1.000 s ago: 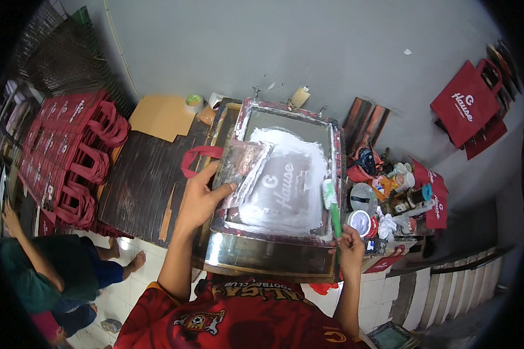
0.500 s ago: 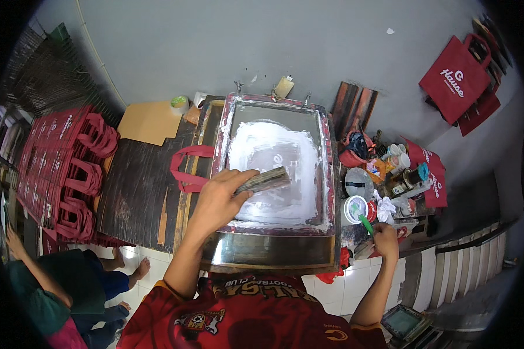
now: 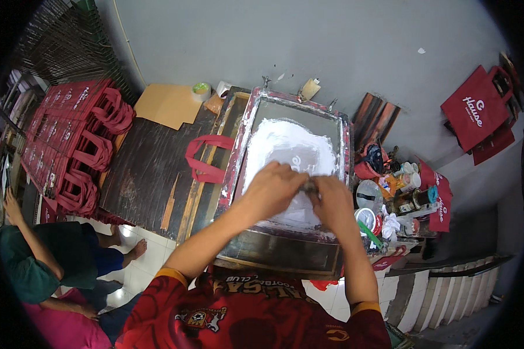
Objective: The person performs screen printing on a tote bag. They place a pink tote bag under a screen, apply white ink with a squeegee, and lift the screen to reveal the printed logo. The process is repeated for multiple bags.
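My left hand (image 3: 273, 193) and my right hand (image 3: 333, 203) meet over the middle of a screen printing frame (image 3: 239, 152). Both are closed around a squeegee (image 3: 310, 185), which they mostly hide; only a small part of its grip shows between them. White ink (image 3: 271, 139) is smeared thickly over the mesh around a paler printed area. From under the frame's left side, a red bag handle (image 3: 215, 141) sticks out. To the right of my right hand stands a tub of white ink (image 3: 364, 215) with a green spatula (image 3: 369, 234) leaning in it.
Stacked red bags (image 3: 64, 134) lie on a rack at left, beside cardboard (image 3: 166, 104) and a tape roll (image 3: 201, 92). Jars and white crumpled paper (image 3: 390, 224) crowd the right side. A red bag (image 3: 477, 110) hangs on the wall. Another person (image 3: 35, 256) is at lower left.
My right hand has let go of the green spatula at the tub and moved left onto the squeegee. My left hand has come further over the mesh. The whole view has shifted.
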The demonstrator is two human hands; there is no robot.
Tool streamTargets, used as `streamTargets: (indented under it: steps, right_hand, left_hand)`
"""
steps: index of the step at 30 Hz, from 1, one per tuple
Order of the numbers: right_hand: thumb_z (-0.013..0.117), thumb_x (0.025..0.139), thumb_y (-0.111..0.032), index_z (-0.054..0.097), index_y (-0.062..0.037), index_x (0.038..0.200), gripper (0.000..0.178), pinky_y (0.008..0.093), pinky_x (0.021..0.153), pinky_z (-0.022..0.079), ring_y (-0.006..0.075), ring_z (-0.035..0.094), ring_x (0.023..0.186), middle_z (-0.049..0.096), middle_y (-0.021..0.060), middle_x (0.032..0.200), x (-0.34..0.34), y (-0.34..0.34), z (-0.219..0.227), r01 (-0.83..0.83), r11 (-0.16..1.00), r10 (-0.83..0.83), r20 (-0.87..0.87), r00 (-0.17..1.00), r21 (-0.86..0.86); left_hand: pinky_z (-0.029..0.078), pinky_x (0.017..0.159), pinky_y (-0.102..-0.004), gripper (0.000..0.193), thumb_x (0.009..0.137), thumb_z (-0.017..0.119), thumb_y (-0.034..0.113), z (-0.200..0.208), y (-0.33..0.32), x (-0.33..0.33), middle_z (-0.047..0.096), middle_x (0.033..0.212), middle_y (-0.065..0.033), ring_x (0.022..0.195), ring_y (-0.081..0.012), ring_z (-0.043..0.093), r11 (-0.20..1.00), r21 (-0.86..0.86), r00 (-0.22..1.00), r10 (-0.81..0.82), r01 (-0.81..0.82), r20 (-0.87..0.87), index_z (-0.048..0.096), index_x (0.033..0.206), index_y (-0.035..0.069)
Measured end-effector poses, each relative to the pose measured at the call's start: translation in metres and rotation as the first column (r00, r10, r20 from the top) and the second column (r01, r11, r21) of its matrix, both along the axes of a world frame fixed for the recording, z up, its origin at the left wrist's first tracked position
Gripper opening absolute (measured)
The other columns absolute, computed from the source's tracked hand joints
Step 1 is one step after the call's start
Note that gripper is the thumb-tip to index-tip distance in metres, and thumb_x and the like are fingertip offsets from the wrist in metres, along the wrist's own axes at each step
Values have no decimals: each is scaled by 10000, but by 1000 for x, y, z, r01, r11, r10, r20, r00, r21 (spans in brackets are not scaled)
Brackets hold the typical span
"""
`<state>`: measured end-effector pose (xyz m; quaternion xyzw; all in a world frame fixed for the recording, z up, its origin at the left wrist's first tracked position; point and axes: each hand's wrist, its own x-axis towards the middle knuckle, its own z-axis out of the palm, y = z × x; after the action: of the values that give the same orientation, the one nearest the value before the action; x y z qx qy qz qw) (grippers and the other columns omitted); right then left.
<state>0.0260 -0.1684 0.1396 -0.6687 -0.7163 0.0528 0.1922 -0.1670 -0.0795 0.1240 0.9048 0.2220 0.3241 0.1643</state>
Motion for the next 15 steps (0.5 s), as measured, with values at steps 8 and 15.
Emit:
streamTargets:
  steps: [8,15]
  right_hand:
    - [746,832,-103,616,-18,1068,282,502,853,505,398,644,1004,680,189,1033,49,109,-46,-41,989,28,94,995,142]
    - [816,806,-232,603,-14,959,341,498,849,499,389,679,943,689,183,942,46,123,-50,45,998,-51,128,990,45]
  left_hand:
    - [531,876,-513,225,799,685,50,-41,128,21,721,987,-220,987,-427,679,1000,-28,997,-1,-1,-80,683,1015,-13]
    - [530,889,-469,286,821,740,93,-46,139,27,719,1009,-211,988,-408,672,983,-186,998,-25,13,-61,711,1093,12]
